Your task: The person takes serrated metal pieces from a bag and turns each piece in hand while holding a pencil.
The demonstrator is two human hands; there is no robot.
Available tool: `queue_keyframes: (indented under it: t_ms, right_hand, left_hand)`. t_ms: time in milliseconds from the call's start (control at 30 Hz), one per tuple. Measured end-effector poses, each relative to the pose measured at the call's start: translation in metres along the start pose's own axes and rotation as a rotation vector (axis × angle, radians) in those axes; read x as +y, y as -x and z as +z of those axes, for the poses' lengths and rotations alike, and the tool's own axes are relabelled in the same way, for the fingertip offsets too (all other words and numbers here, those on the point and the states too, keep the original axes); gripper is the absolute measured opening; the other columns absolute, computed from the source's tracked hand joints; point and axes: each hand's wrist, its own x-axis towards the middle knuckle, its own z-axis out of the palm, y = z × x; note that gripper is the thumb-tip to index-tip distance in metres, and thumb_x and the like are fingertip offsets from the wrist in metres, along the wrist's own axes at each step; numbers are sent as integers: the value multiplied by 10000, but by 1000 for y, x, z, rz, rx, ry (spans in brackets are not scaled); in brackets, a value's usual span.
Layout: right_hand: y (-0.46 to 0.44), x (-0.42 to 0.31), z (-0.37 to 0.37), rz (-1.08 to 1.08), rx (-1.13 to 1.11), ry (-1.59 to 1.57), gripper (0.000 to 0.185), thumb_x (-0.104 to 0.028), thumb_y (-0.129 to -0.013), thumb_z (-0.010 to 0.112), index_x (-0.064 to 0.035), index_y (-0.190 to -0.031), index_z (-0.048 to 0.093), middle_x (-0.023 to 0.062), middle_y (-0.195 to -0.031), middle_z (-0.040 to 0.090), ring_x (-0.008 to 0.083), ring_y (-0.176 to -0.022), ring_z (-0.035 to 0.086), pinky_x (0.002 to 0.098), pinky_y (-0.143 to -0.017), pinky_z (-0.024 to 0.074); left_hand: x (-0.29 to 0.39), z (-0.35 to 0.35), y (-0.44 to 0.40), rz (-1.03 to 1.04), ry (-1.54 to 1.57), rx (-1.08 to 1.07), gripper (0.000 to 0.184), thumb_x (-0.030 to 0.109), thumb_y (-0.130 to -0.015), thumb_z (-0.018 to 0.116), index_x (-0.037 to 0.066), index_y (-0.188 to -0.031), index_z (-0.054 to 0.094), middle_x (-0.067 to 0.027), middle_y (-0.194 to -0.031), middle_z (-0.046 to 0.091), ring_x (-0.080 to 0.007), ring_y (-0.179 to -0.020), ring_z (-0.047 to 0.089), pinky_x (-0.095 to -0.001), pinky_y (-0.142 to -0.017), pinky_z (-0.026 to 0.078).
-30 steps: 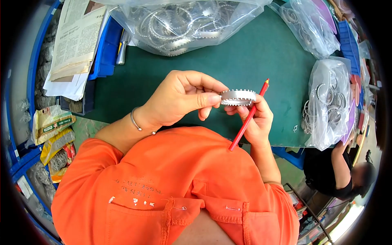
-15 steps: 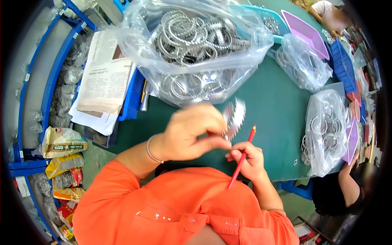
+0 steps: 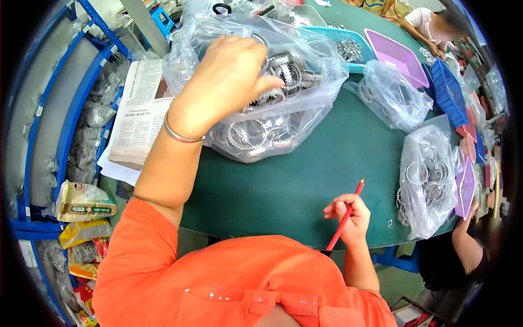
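Note:
My left hand is over the mouth of a large clear plastic bag at the upper middle. Its thumb stands away from the other fingers, whose tips are hidden behind the hand. Toothed metal rings lie in the bag, close to the thumb. In front of my body, my right hand is closed on a red pencil, which slants with its tip up and to the right.
Newspaper lies left of the bag. Smaller bags of rings are on the right of the green table. Blue and purple trays stand behind. Blue shelving is at left. Another person sits at the far right, one more lower right.
My left hand has moved up and away from my right hand to the large bag; the ring it held is no longer distinguishable in it. My right hand keeps the pencil, slightly further right.

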Motion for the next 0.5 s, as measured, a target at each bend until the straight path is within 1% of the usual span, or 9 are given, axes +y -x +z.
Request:
queue_keyframes:
  t_ms: [33,100,133,233,333,367,433,467,500]
  right_hand:
    - [-2,-2,0,-5,-4,2,102,-83,-878,527,19,-868,524,100,-727,620,128,-604,592,246,-557,506]
    - [-4,-5,1,-31,5,-10,99,-79,-877,527,19,-862,525,100,-723,621,130,-600,593,245,-556,505]
    - [-5,-5,1,-37,3,-11,99,-79,-877,527,19,-862,525,100,-723,621,130,-600,593,245,-556,505]
    - [-4,-5,2,-42,21,-8,98,-77,-875,529,20,-861,525,100,-716,621,130,-592,592,244,-553,504]
    - [3,-5,-5,-46,19,13,97,-74,-874,527,21,-856,525,100,-711,621,130,-586,593,244,-549,504]
    - [4,-6,-7,-53,25,22,94,-71,-873,527,21,-857,523,102,-711,620,131,-590,593,243,-550,503]
    - [4,-9,-12,-78,23,33,91,-69,-872,527,21,-858,522,103,-712,620,132,-594,593,241,-551,502]
    - [7,-10,-14,-94,53,29,88,-67,-871,528,20,-860,521,105,-713,618,134,-597,593,242,-553,501]
    - [9,-11,-16,-110,84,25,85,-65,-869,528,20,-863,520,107,-714,616,136,-600,592,242,-555,500]
  left_hand:
    - [4,1,-2,-2,-3,5,319,233,-683,700,-14,-803,537,-156,-788,540,-346,-772,518,-403,-725,425]
    - [16,5,-3,162,208,-15,296,207,-656,711,6,-747,515,-134,-753,508,-320,-741,515,-402,-712,419]
    - [23,13,0,195,142,9,272,184,-644,719,23,-750,526,-114,-779,508,-299,-761,523,-388,-725,420]
    - [16,33,0,209,79,-2,200,191,-710,662,28,-766,559,-102,-823,526,-296,-792,529,-384,-740,422]
    - [-5,31,-19,141,111,-160,213,237,-787,574,25,-786,571,-127,-824,527,-316,-820,528,-380,-714,432]
    - [-11,31,-27,74,126,-213,235,249,-814,542,16,-793,573,-136,-821,530,-310,-831,538,-387,-704,434]
    - [-25,16,-60,-209,232,-587,246,247,-836,512,9,-864,568,-137,-931,545,-296,-909,530,-382,-765,421]
    - [-33,16,-66,-210,226,-577,246,247,-836,512,9,-864,568,-137,-931,545,-296,-909,530,-382,-765,421]
    - [-41,21,-69,-198,168,-561,249,236,-842,502,11,-930,561,-138,-1013,531,-292,-959,512,-377,-810,404]
